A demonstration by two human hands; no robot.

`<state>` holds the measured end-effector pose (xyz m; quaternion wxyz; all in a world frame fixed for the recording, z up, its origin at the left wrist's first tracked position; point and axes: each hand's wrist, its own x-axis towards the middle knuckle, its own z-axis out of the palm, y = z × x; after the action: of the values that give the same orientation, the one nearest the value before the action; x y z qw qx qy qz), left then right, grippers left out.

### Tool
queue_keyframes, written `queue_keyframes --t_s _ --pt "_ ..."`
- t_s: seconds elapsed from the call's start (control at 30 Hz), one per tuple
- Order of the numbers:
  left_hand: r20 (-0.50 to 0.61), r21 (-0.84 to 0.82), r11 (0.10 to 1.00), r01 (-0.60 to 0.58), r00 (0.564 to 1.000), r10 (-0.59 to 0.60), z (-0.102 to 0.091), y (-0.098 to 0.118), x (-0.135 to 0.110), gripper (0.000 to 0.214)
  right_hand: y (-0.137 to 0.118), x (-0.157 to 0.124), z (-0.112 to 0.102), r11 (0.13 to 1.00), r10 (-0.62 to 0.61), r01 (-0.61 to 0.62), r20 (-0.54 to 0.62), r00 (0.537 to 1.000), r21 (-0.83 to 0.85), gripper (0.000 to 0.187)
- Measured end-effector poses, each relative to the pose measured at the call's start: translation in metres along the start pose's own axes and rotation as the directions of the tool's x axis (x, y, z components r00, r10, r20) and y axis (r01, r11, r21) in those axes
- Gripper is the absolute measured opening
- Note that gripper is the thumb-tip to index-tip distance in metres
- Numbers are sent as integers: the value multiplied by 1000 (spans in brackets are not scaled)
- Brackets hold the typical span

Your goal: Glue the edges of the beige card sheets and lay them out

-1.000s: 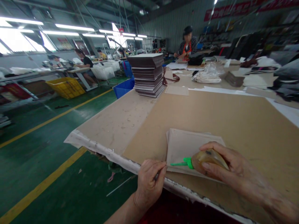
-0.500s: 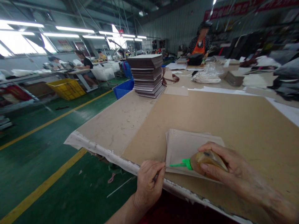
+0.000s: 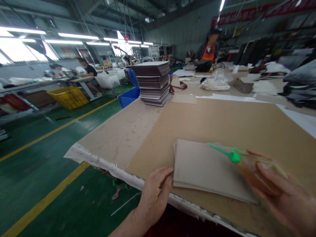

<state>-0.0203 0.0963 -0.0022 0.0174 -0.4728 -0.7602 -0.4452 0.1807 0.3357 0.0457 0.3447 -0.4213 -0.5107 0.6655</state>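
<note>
A squeeze bottle (image 3: 259,176) with a green nozzle and amber contents is gripped in my right hand (image 3: 283,187). Its nozzle points left, above the far edge of a small stack of grey-beige sheets (image 3: 209,168); whether the tip touches the top sheet I cannot tell. My left hand (image 3: 155,192) rests at the near left corner of that stack. Its fingertips meet the sheets' left edge, with the thumb a little apart from the fingers. The sheets lie slightly fanned on a large brown board (image 3: 197,121).
A tall stack of dark-edged boards (image 3: 153,84) stands on the table's far left corner. Bagged material (image 3: 216,82) lies further back. A person in an orange apron (image 3: 207,54) works across the table. The table edge (image 3: 106,164) runs beside my left hand, with green floor below.
My right hand has carried the bottle right and away from me, off the stack's left edge. My left fingers have loosened from a pinch at the corner.
</note>
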Motion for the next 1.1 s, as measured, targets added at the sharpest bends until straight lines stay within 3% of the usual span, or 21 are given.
queue_keyframes --t_s 0.07,0.13,0.27,0.43,0.57,0.73,0.9,1.0,1.1 --pt "99 -43 997 66 993 -62 -3 4 9 28 2 3 -17 993 78 -64 -148 986 101 78" --pt "151 -63 990 128 982 -117 -3 6 16 31 4 1 -29 979 145 -115 -184 972 167 80" --pt "136 -46 980 191 974 -183 0 4 21 35 10 -12 -33 956 197 -172 -85 977 239 80" --pt "151 -6 980 199 969 -196 -2 2 23 39 21 -18 -29 974 94 -108 80 992 197 76" --pt "147 9 983 186 972 -185 -3 2 23 39 20 -24 -22 985 44 -57 83 996 161 69" --pt "57 -37 992 118 992 -115 -1 -1 22 33 12 -30 -18 996 -5 -5 98 995 94 58" --pt "31 -190 963 192 981 -190 -5 1 25 27 5 -29 -26 1000 -10 7 146 989 18 53" --pt "63 -361 861 358 931 -361 -9 2 26 30 5 -26 -32 1000 -14 12 193 981 12 56" --pt "158 -574 608 549 802 -575 -10 1 26 34 6 -22 -32 1000 9 -10 227 974 3 59"
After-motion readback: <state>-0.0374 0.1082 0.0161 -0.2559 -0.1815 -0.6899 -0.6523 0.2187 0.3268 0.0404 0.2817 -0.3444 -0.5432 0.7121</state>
